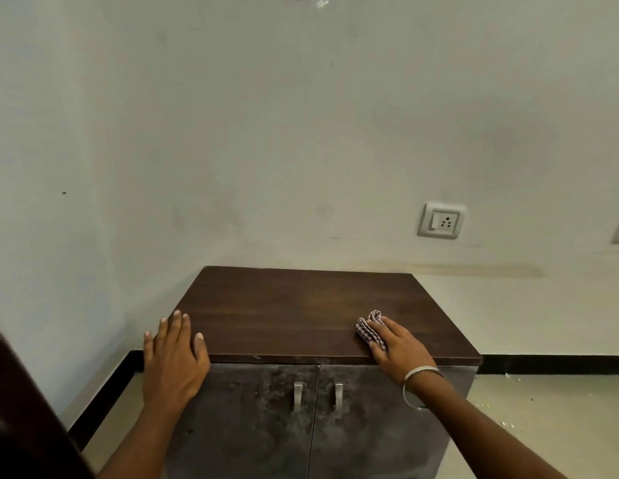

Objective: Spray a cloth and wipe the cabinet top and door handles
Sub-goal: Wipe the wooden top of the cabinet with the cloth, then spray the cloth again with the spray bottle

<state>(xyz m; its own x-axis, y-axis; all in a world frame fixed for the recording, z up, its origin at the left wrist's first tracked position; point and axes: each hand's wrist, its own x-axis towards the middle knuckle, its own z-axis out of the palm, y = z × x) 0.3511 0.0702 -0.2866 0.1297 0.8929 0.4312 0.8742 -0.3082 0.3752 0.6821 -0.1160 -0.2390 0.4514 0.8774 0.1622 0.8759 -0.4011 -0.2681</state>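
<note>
Left hand: the left hand [175, 354] lay flat, fingers straight, on the cabinet top's [294, 312] near-left corner, holding nothing
Right hand: the right hand [399, 344] pressed a checked cloth [370, 328] onto the near-right part of the top
Untouched: both door handles [318, 395] below
Risk: the bunched cloth could slip from under the fingers or skip the far edge; no spray bottle was in view

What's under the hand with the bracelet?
A checked cloth lies under the right hand, pressed flat onto the brown cabinet top. Only its front part sticks out past the fingers. The rest of it is covered by the palm.
</note>
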